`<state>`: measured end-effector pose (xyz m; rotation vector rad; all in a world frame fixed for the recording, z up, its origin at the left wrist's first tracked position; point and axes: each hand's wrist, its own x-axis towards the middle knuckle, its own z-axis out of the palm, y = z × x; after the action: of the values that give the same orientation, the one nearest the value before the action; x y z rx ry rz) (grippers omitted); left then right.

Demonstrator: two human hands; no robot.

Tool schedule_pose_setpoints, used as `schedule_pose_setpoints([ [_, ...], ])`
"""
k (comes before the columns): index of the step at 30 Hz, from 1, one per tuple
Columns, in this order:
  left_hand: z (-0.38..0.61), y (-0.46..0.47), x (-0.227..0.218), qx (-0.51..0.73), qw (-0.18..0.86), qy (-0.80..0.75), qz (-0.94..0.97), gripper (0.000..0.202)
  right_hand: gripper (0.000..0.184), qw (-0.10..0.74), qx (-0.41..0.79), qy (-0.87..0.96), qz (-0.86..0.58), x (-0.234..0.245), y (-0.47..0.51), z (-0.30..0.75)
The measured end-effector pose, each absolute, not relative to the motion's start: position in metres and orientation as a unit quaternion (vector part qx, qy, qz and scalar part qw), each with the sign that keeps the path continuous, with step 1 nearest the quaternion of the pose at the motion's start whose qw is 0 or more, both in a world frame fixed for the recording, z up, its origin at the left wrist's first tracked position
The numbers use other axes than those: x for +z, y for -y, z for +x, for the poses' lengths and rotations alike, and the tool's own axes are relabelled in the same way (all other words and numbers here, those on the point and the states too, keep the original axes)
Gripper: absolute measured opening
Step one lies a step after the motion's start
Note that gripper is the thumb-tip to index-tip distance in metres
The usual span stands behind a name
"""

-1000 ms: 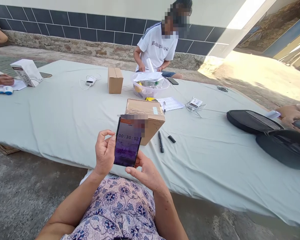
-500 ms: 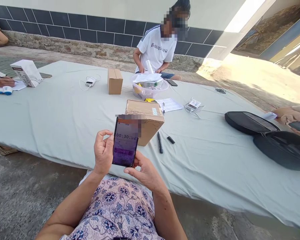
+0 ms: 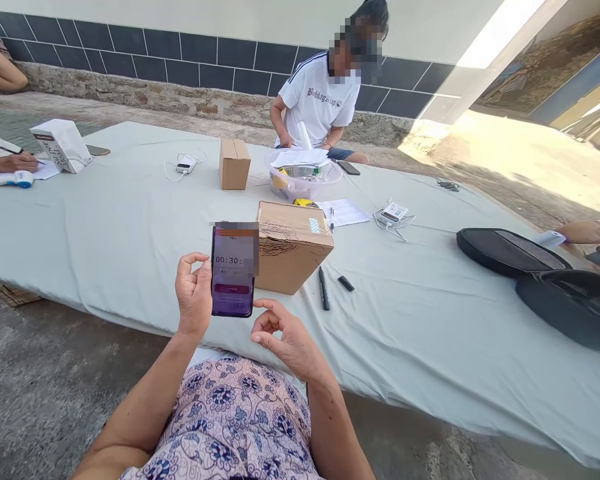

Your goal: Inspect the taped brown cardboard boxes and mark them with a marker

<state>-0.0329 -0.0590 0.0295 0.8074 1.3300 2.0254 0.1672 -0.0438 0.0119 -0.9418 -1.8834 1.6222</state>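
A cardboard box [image 3: 293, 247] sits on the cloth-covered desk [image 3: 130, 233] just behind the phone [image 3: 233, 270], with a black pen [image 3: 323, 288] and a cap [image 3: 346, 283] to its right. The phone stands upright, showing a timer on a purple screen. The left hand [image 3: 194, 300] grips it. The right hand [image 3: 283, 333] hovers nearby, empty and loosely curled.

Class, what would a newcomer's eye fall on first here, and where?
First the lit phone showing a timer, held in the left hand at the centre, with the right hand empty just below. Right behind it a cardboard box sits on the pale sheet, and a person in a white shirt sits at the far edge.
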Motion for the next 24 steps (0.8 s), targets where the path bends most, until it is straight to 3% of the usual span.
schedule_pose_setpoints([
  [6,-0.062,0.045,0.013,0.754,0.267,-0.542,0.257,0.034,0.047,0.198,0.552,0.722,-0.367,0.009,0.036,0.170],
  [18,-0.125,0.023,-0.035,0.569,0.284,-0.720,0.277,0.019,0.034,0.183,0.484,0.740,-0.430,-0.004,0.024,0.179],
  [24,-0.146,0.013,-0.025,0.475,0.250,-0.778,0.327,0.017,0.031,0.189,0.473,0.743,-0.434,-0.006,0.021,0.181],
])
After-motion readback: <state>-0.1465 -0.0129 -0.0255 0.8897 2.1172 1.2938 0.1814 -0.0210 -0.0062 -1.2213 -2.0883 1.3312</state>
